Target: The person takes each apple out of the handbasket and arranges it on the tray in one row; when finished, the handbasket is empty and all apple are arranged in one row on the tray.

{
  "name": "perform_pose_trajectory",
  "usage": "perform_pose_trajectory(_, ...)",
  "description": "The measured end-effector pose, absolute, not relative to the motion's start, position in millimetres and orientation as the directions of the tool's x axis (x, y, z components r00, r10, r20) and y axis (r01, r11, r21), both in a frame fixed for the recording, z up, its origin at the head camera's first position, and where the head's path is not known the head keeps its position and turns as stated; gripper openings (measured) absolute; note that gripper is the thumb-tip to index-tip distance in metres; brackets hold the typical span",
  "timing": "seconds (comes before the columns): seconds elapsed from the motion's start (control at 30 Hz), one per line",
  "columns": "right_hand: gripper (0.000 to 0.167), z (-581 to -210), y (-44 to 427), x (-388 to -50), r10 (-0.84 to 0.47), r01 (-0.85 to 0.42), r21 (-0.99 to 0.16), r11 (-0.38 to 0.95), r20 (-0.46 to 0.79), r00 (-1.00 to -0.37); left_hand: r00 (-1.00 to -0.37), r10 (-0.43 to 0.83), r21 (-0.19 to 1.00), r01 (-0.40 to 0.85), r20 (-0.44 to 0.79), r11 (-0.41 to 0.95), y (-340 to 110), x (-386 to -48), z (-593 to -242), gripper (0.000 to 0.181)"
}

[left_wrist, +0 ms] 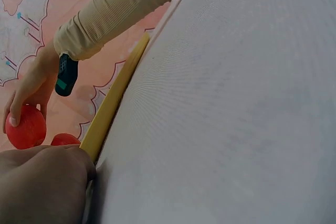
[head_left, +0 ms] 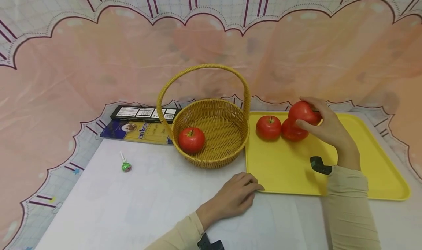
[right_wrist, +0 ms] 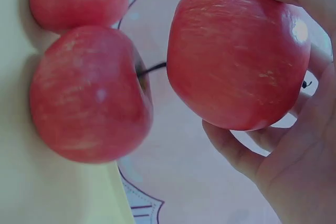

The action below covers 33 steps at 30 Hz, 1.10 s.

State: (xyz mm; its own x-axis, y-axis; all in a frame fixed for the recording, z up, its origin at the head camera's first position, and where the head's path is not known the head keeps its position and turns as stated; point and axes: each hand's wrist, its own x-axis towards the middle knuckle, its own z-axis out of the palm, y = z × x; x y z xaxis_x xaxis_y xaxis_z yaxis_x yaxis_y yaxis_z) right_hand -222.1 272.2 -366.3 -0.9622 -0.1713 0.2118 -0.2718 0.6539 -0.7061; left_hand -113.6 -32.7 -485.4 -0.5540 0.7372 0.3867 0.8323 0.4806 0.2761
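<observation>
My right hand [head_left: 329, 127] grips a red apple [head_left: 304, 112] above the yellow tray [head_left: 283, 169]. In the right wrist view the thumb and fingers curl round that apple [right_wrist: 239, 56], its side close to the stem of a second apple [right_wrist: 92, 95] on the tray. A third apple [head_left: 268, 128] sits just left of the second on the tray. My left hand [head_left: 230, 197] rests at the tray's near left corner with bent fingers, the fingertips at the rim; in the left wrist view the hand [left_wrist: 44, 182] partly hides that rim.
A wicker basket [head_left: 224, 133] with a tall handle stands left of the tray, one apple [head_left: 191, 140] inside it. Behind and left of the basket lie a black box [head_left: 138, 112] and a pasta packet [head_left: 148, 133]. A green lollipop [head_left: 126, 166] lies at the left on the white table.
</observation>
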Motion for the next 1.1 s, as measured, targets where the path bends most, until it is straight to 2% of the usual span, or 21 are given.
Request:
perform_pose_trajectory(0.5, 0.066, -373, 297, -222, -0.056, -0.151, -0.687, 0.711, 0.159, -0.986, -0.584, 0.725, 0.326, 0.81, 0.366, 0.488, -35, -110, -486, 0.028)
perform_pose_trajectory(0.77, 0.065, -379, 308, -232, -0.068, -0.19, -0.678, 0.71, 0.203, -0.977, -0.57, 0.723, 0.288, 0.822, 0.391, 0.492, -35, -112, -485, 0.028)
perform_pose_trajectory(1.1, 0.065, -390, 326, -232, -0.064, -0.165, -0.659, 0.733, 0.174, -0.983, -0.548, 0.741, 0.283, 0.836, 0.387, 0.471, -34, -114, -485, 0.027)
